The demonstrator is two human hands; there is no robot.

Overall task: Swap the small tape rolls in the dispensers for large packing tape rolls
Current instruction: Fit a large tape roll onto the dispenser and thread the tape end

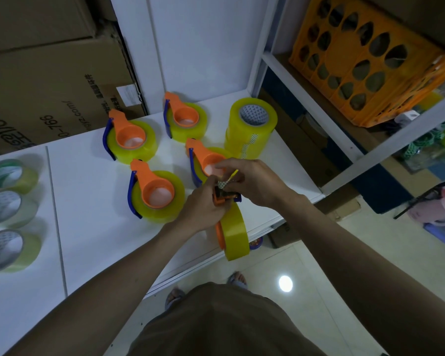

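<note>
My left hand (203, 204) grips an orange and blue dispenser (225, 197) with a large yellow tape roll (235, 232) hanging from it over the table's front edge. My right hand (249, 178) pinches the loose tape end with its white patterned tab (224, 182) at the dispenser's head. Several more orange dispensers loaded with large yellow rolls lie flat on the white table (88, 201): one at the back left (130, 140), one at the back (184, 120), one in the middle (156, 194), and one partly hidden behind my hands (206, 159).
A stack of large yellow rolls (251, 129) stands at the table's back right. Three small pale rolls (8, 214) lie along the left edge. Cardboard boxes (49, 80) stand behind the table. A white shelf with an orange crate (365, 65) is at the right.
</note>
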